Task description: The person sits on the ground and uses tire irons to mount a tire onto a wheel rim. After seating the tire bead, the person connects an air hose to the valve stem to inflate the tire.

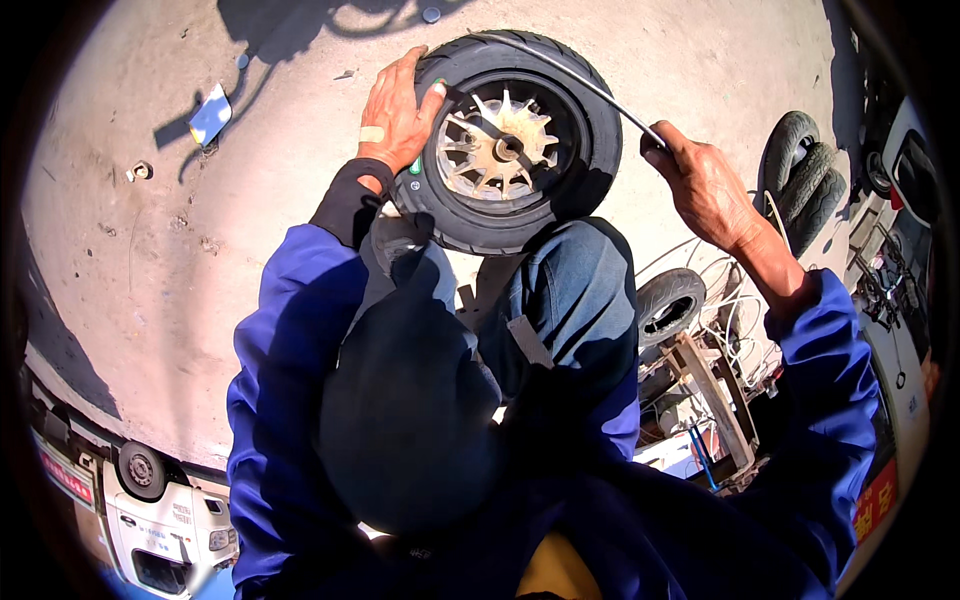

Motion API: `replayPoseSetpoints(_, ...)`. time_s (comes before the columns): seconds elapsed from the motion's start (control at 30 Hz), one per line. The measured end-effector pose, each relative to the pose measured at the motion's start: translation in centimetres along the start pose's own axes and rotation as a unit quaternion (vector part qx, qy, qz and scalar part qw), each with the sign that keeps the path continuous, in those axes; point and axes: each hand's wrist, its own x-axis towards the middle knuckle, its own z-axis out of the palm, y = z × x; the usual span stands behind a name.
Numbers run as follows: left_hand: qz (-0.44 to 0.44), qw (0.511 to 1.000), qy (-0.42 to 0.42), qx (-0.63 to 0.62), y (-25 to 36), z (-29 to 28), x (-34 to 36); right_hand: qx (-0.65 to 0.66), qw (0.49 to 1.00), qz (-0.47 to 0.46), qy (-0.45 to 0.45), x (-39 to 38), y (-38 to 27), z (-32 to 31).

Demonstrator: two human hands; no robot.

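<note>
So, tire (pixel 460 215) on spoked wheel (pixel 500 140), upper middle of frame. My right hand (pixel 708 190) clamped round tire iron (pixel 608 99) laid over tire's top edge; left hand (pixel 398 118) flattened on tire, fingers not wrapped. Prying step, I reckon; next move calls for firm left brace, steady leverage.

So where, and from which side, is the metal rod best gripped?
The metal rod is likely best gripped at its near end from the right, where the right hand holds it: that end juts past the tire, while the shaft slants over it.
</note>
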Motion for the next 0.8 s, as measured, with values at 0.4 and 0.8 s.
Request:
replayPoseSetpoints(0.4,-0.16,0.979,0.125,-0.033,1.2,-0.5,-3.8,0.023,0.859,-0.144,0.49,13.9,6.3,14.9)
replayPoseSetpoints(0.8,-0.309,0.84,0.0,-0.445,1.1,-1.1,-9.1,0.099,0.85,-0.03,0.517,12.0,6.6,19.2)
